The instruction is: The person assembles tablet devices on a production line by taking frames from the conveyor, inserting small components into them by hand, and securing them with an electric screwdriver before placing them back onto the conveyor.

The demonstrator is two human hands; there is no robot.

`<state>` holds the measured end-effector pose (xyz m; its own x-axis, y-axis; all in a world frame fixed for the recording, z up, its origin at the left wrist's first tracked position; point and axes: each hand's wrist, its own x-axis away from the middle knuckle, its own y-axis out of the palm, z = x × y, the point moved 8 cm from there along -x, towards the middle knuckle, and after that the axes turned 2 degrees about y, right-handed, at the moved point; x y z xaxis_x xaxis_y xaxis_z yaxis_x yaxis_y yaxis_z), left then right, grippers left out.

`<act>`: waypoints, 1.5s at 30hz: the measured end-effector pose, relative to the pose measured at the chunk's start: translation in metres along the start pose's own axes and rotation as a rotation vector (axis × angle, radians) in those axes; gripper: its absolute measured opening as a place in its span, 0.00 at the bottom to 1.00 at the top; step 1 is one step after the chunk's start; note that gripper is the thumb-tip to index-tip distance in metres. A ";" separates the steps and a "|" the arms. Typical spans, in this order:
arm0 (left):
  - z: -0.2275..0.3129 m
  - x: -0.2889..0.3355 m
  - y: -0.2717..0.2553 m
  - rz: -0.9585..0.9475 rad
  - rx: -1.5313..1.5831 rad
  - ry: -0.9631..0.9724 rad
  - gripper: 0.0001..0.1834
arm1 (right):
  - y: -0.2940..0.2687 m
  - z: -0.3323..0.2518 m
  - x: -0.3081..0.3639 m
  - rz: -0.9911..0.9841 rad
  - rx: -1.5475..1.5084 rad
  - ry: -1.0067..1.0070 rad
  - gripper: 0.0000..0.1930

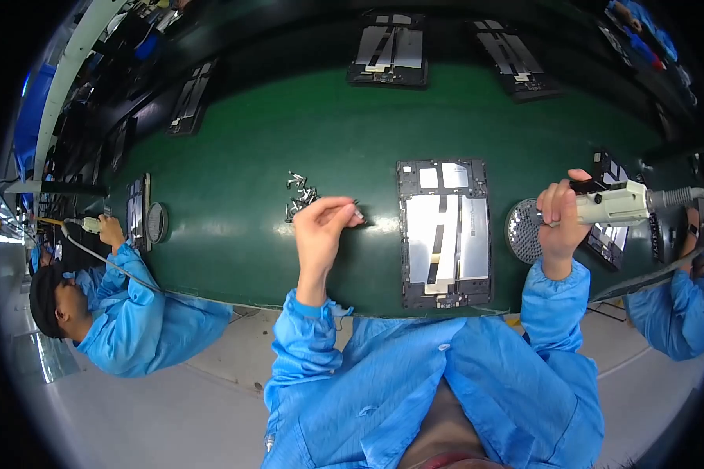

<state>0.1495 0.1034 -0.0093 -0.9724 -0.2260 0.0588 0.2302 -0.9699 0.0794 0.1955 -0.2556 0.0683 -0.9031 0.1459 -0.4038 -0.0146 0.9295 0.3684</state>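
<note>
Pinching a small screw (357,213) between closed fingers, the left hand (321,227) sits at the frame's centre, just right of a loose screw pile (301,195) on the green table (235,156). The right hand (559,223), centre right, is clamped on a white electric screwdriver (610,205) beside a round screw tray (522,230). The opened tablet (444,233) lies between them. The tiny screw could slip and roll off; the grip looks slight.
</note>
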 end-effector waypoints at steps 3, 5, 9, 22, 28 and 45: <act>-0.011 -0.035 0.030 -0.106 0.161 -0.093 0.07 | 0.020 0.004 -0.004 -0.008 -0.053 0.014 0.13; -0.021 -0.057 0.039 -0.148 -0.022 -0.068 0.06 | 0.032 0.007 -0.007 -0.013 -0.097 0.039 0.12; -0.027 -0.082 0.056 -0.180 -0.400 0.042 0.04 | 0.053 0.014 -0.012 -0.005 -0.116 0.073 0.11; -0.003 -0.088 0.078 -0.252 -0.530 0.255 0.07 | 0.095 0.036 -0.020 -0.097 -0.099 0.124 0.10; -0.014 -0.088 0.074 -0.317 -0.412 0.168 0.03 | 0.124 0.060 -0.027 -0.174 -0.135 0.146 0.11; -0.041 -0.084 0.059 -0.295 -0.081 0.061 0.04 | 0.165 0.124 -0.017 -0.288 -0.159 0.220 0.09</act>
<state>0.2429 0.0617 -0.0507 -0.9978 0.0640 -0.0148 -0.0641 -0.9979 0.0047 0.2615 -0.0626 0.0319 -0.9225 -0.2051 -0.3270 -0.3314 0.8553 0.3982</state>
